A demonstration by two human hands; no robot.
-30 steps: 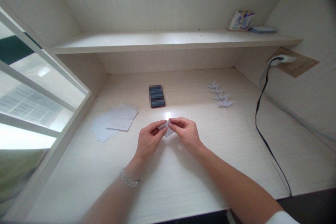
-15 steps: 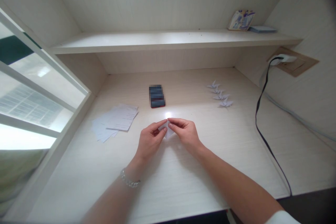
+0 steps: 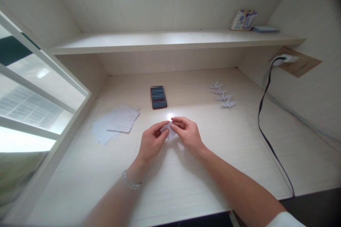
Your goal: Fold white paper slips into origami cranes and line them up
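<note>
A small piece of folded white paper (image 3: 170, 134) is held between my two hands above the middle of the desk. My left hand (image 3: 152, 142) pinches its left side between thumb and fingers; a beaded bracelet circles that wrist. On the other side, my right hand (image 3: 188, 134) grips the paper's upper right part, thumb against it and the index finger slightly raised. The fingers cover much of the paper, so its exact folds cannot be made out. Several folded paper cranes (image 3: 223, 95) stand in a row at the back right.
Loose white paper sheets (image 3: 119, 120) lie overlapping at the left. A dark, blurred-out rectangular object (image 3: 158, 97) rests behind my hands. A black cable (image 3: 262, 127) runs from the wall socket (image 3: 299, 63) down over the desk's right side. Above, a shelf (image 3: 160, 39) holds a small patterned packet (image 3: 243, 20).
My right index finger has lifted a little from the paper's top edge. Both hands keep their grip in nearly the same place. The view has shifted very slightly.
</note>
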